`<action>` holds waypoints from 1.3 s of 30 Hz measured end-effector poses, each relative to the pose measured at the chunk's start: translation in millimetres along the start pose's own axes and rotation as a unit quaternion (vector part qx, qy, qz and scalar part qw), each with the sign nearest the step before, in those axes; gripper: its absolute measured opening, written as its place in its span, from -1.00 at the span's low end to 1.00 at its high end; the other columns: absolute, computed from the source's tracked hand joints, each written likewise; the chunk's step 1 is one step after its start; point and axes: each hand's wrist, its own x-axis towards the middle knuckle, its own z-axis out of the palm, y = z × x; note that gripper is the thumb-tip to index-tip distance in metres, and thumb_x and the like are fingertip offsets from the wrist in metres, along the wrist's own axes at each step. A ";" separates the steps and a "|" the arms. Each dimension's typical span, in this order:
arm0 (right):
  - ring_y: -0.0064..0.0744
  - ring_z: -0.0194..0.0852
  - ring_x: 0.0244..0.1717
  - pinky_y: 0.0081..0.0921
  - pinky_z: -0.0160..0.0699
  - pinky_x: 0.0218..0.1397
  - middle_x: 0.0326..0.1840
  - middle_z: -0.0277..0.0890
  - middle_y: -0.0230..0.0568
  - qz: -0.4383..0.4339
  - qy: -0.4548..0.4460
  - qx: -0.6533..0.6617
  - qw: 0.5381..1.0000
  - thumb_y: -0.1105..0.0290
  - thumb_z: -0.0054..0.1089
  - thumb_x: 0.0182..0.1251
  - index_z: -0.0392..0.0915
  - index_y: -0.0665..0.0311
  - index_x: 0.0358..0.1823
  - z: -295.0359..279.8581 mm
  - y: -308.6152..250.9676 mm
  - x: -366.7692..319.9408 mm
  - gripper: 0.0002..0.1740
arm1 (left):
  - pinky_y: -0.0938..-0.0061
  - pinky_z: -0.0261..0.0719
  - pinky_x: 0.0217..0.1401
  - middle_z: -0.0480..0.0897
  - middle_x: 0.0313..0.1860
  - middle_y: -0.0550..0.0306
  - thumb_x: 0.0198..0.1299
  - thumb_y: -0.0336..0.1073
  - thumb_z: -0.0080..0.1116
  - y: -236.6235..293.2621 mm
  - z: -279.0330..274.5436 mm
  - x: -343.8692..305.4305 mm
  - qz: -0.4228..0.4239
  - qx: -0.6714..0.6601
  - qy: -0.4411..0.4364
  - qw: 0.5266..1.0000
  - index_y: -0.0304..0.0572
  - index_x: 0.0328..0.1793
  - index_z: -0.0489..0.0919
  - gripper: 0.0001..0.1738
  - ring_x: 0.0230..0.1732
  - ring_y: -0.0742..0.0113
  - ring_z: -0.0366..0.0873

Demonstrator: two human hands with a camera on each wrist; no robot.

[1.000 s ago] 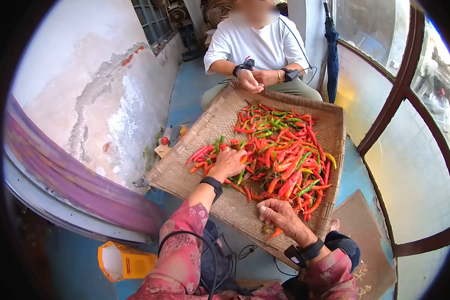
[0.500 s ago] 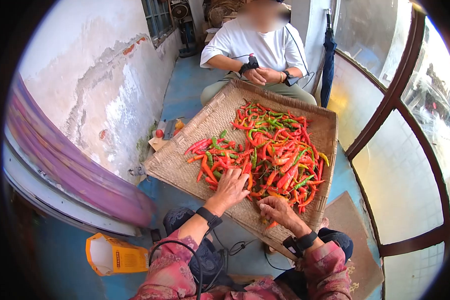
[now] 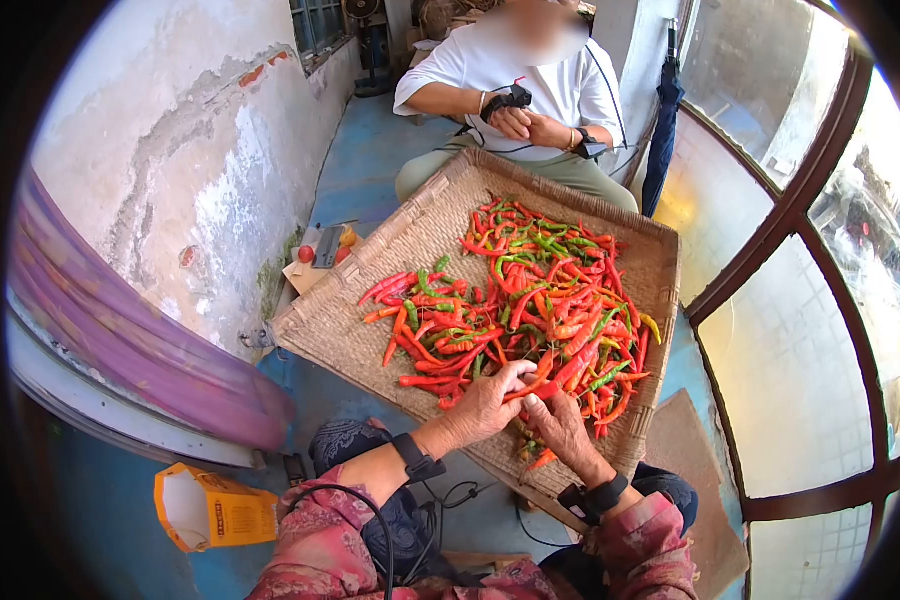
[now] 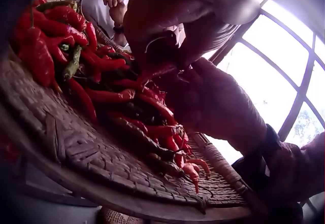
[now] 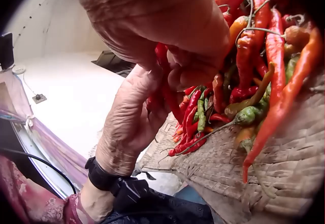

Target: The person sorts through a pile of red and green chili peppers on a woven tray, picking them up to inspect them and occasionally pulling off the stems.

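My left hand (image 3: 480, 408) holds a long red pepper (image 3: 536, 383) above the near part of a woven tray (image 3: 350, 325). Close beside it, the curled fingers of my right hand (image 3: 567, 432) pinch at the near end of that pepper. The right wrist view shows red pepper (image 5: 170, 98) between the two hands, my left hand (image 5: 127, 117) below and my right hand (image 5: 157, 18) above, partly hiding it. Red, orange and green peppers (image 3: 570, 300) lie heaped in the tray, with a smaller group (image 3: 440, 330) on its left side.
Across the tray sits a person in a white shirt (image 3: 510, 75), hands together at its far edge. An orange-yellow box (image 3: 232, 512) stands on the floor at lower left. A wall is left, windows and a dark umbrella (image 3: 662, 140) right.
My left hand has moved from the left pepper group rightward and nearer to my body, meeting my right hand with a red pepper in its fingers. The other person's hands have come together.
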 end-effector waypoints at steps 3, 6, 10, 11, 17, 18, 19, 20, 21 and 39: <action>-0.62 0.38 -0.44 -0.57 0.39 -0.38 -0.46 0.47 -0.36 0.000 0.013 0.023 1.000 0.15 0.14 0.35 0.48 0.38 -0.06 -0.3 9.8 -0.8 -0.60 | 0.41 0.56 -0.08 0.65 -0.26 0.02 0.21 -0.43 0.11 -5.0 0.6 0.7 -0.005 0.029 -0.041 0.999 -0.20 0.19 0.31 -0.58 -0.18 0.29 0.64; -0.61 0.36 -0.45 -0.58 0.39 -0.37 -0.46 0.47 -0.41 -0.016 0.014 0.013 1.000 0.15 0.20 0.31 0.50 0.38 -0.09 -1.1 6.8 -0.4 -0.60 | 0.43 0.57 -0.10 0.65 -0.23 0.03 0.21 -0.44 0.12 -1.3 -3.0 3.1 -0.020 0.020 -0.044 0.999 -0.21 0.13 0.33 -0.63 -0.17 0.32 0.64; -0.69 0.36 -0.45 -0.68 0.39 -0.38 -0.46 0.48 -0.43 -0.014 0.054 0.110 0.992 0.22 0.24 0.29 0.52 0.35 -0.11 0.6 -8.2 -6.4 -0.67 | 0.42 0.57 -0.16 0.64 -0.24 0.04 0.21 -0.38 0.15 -6.2 -9.1 -0.9 0.021 0.034 -0.043 0.998 -0.21 0.01 0.40 -0.72 -0.20 0.28 0.63; -0.73 0.36 -0.45 -0.72 0.39 -0.38 -0.46 0.49 -0.43 0.007 0.062 0.163 0.985 0.25 0.23 0.29 0.53 0.33 -0.12 0.0 -14.0 -8.0 -0.70 | 0.40 0.57 -0.20 0.63 -0.27 0.03 0.20 -0.36 0.16 -6.8 -10.6 -1.2 0.042 0.036 -0.055 0.997 -0.21 -0.01 0.42 -0.74 -0.23 0.22 0.64; -0.75 0.36 -0.55 -0.75 0.39 -0.48 -0.51 0.49 -0.44 0.007 0.033 0.159 0.987 0.32 0.22 0.30 0.52 0.33 -0.14 -10.9 -15.6 -6.7 -0.76 | 0.47 0.54 -0.27 0.63 -0.38 0.09 0.23 -0.22 0.17 -10.1 -19.6 -2.6 0.019 0.027 -0.067 0.997 -0.22 -0.11 0.50 -0.76 -0.33 0.40 0.60; -0.75 0.36 -0.57 -0.74 0.39 -0.49 -0.52 0.49 -0.44 0.006 0.042 0.171 0.984 0.33 0.23 0.29 0.52 0.35 -0.15 -11.8 -18.0 -6.8 -0.76 | 0.47 0.54 -0.27 0.63 -0.38 0.09 0.23 -0.22 0.17 -9.1 -21.6 -2.8 0.019 0.026 -0.067 0.997 -0.22 -0.11 0.50 -0.76 -0.33 0.40 0.60; -0.75 0.36 -0.57 -0.74 0.39 -0.49 -0.52 0.49 -0.44 0.005 0.042 0.170 0.985 0.33 0.23 0.29 0.52 0.35 -0.15 -12.1 -18.5 -7.0 -0.76 | 0.48 0.53 -0.27 0.63 -0.39 0.10 0.23 -0.19 0.17 -7.5 -23.2 -2.7 0.007 0.015 -0.062 0.998 -0.23 -0.13 0.51 -0.75 -0.34 0.41 0.59; -0.74 0.37 -0.57 -0.74 0.40 -0.49 -0.52 0.49 -0.43 -0.005 0.047 0.142 0.989 0.35 0.22 0.29 0.52 0.36 -0.16 -12.8 -18.8 -6.6 -0.77 | 0.50 0.53 -0.27 0.63 -0.41 0.10 0.23 -0.17 0.17 -6.2 -24.0 -1.3 -0.003 0.004 -0.057 0.998 -0.24 -0.14 0.52 -0.73 -0.36 0.43 0.59; -0.73 0.37 -0.56 -0.74 0.40 -0.48 -0.52 0.49 -0.43 -0.015 0.052 0.114 0.992 0.36 0.22 0.29 0.52 0.37 -0.17 -13.0 -17.9 -6.5 -0.79 | 0.50 0.53 -0.27 0.63 -0.41 0.10 0.23 -0.17 0.17 -7.0 -22.7 -0.9 -0.001 0.004 -0.057 0.998 -0.24 -0.14 0.52 -0.73 -0.36 0.43 0.59; -0.71 0.25 -0.57 -0.68 0.23 -0.54 -0.59 0.37 -0.51 0.030 -0.172 -0.071 0.982 0.17 -0.02 0.43 0.48 0.26 -0.34 -39.8 -26.4 -6.6 -0.69 | 0.65 0.39 -0.47 0.49 -0.57 0.31 0.29 -0.14 0.10 -24.6 -44.0 13.1 -0.096 -0.130 0.157 0.974 -0.21 -0.28 0.51 -0.73 -0.54 0.62 0.40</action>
